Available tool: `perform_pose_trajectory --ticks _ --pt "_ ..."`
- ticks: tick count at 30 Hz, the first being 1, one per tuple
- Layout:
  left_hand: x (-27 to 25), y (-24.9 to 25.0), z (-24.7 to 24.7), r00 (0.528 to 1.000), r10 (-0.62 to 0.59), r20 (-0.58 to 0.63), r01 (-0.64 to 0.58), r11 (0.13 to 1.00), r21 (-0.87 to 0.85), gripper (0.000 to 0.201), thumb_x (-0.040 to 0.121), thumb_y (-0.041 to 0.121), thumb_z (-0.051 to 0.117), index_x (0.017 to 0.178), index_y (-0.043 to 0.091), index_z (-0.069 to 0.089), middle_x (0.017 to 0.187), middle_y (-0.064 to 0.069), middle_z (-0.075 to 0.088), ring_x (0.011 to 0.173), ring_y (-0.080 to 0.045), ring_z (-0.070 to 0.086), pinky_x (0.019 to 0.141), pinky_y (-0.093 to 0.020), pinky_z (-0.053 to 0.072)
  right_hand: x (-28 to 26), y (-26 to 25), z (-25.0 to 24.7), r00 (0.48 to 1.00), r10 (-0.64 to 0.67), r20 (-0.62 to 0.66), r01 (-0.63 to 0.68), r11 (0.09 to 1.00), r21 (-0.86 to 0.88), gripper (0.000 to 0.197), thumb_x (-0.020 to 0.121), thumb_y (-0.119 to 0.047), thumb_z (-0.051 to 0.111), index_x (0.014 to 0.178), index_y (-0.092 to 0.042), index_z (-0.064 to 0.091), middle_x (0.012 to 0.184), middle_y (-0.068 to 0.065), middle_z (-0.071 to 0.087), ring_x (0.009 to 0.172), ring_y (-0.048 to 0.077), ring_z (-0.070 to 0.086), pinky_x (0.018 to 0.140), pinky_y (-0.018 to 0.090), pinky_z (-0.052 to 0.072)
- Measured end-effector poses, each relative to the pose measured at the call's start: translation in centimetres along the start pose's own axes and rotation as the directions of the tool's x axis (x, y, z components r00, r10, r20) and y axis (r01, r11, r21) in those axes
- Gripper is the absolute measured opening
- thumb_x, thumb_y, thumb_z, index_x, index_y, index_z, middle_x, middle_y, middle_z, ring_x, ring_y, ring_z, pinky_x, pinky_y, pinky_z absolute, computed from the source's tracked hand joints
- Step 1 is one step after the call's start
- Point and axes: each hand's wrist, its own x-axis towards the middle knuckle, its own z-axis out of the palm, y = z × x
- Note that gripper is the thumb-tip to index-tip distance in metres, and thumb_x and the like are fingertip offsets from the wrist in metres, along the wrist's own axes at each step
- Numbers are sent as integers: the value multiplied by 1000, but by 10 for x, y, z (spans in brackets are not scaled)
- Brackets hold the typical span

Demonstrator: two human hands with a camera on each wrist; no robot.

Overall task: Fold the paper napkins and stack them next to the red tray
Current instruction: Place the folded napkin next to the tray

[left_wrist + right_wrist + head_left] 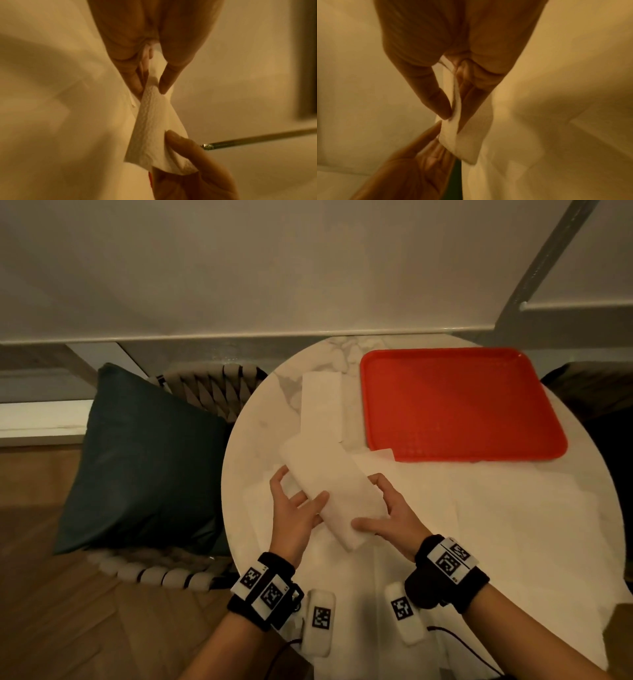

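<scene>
A folded white paper napkin (pixel 334 486) is held above the round marble table (pixel 513 508), lying slantwise between both hands. My left hand (pixel 298 505) pinches its left long edge between thumb and fingers; the same napkin (pixel 150 129) shows in the left wrist view. My right hand (pixel 387 515) pinches its near right end, thumb on top, and the napkin (pixel 455 129) shows there between thumb and fingers. A folded napkin (pixel 322 405) lies flat just left of the red tray (pixel 459 405). Unfolded napkins (pixel 428 501) are spread on the table under my hands.
A teal cushion (pixel 144 460) sits on a woven chair at the table's left. A wall and a sill run behind the table. The red tray holds nothing. Two white tagged blocks (pixel 320 621) with cables lie near the table's front edge.
</scene>
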Motion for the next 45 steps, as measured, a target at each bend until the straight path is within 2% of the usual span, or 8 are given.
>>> perform_pose_trajectory --ticks 8,13,19,24,32,37,41,45 --pt "13 18 -2 975 209 76 -218 968 128 91 75 -4 78 136 43 29 102 -6 72 85 -31 72 80 -46 59 16 -13 -16 998 -49 -35 45 993 -107 66 71 -6 82 120 -25 43 105 1 66 86 15 64 74 23 51" --pt "35 46 -4 960 229 160 -257 949 182 62 74 -1 79 125 23 52 107 -9 68 85 -29 72 75 -44 60 44 -44 -20 994 -106 -20 100 977 -190 54 81 -16 75 122 -29 43 115 -7 57 99 5 58 80 15 48" --pt "82 71 0 953 212 218 -255 948 190 43 79 -7 71 120 5 62 109 14 69 87 -23 73 71 -28 60 92 -65 -14 983 -186 -10 183 976 -122 43 83 -4 71 120 -19 56 107 -4 62 90 4 64 74 26 53" --pt "148 83 -2 948 152 280 -231 933 276 57 78 -10 71 130 8 56 119 16 57 91 -13 72 72 -27 59 151 -79 -23 995 -77 -61 75 997 -33 52 80 0 71 122 -29 61 110 21 64 99 33 67 75 40 58" --pt "229 79 3 951 45 305 -195 853 483 75 73 -9 77 138 15 48 130 5 46 80 -15 65 57 -24 58 227 -79 -35 989 -56 -134 13 954 -298 59 76 5 73 129 -16 58 121 9 58 80 7 62 62 17 53" --pt "264 64 -5 948 33 318 -242 724 645 84 69 0 83 141 19 45 138 1 44 75 -20 66 58 -27 56 256 -64 -39 990 -75 -119 -20 764 -645 75 71 -8 80 139 -13 48 149 4 35 132 21 41 105 26 35" --pt "281 51 -10 933 52 357 -317 590 742 91 67 8 87 144 19 41 150 -1 35 120 -39 51 80 -30 50 262 -56 -33 990 -63 -124 -52 659 -750 85 69 -8 80 144 -12 40 151 3 31 137 21 34 109 23 26" --pt "281 48 -8 914 73 399 -365 577 731 98 65 8 87 148 24 37 156 -1 27 109 -46 54 75 -33 52 263 -49 -32 990 -52 -133 -70 636 -769 91 69 -6 78 148 -12 32 154 1 25 138 21 32 110 26 27"
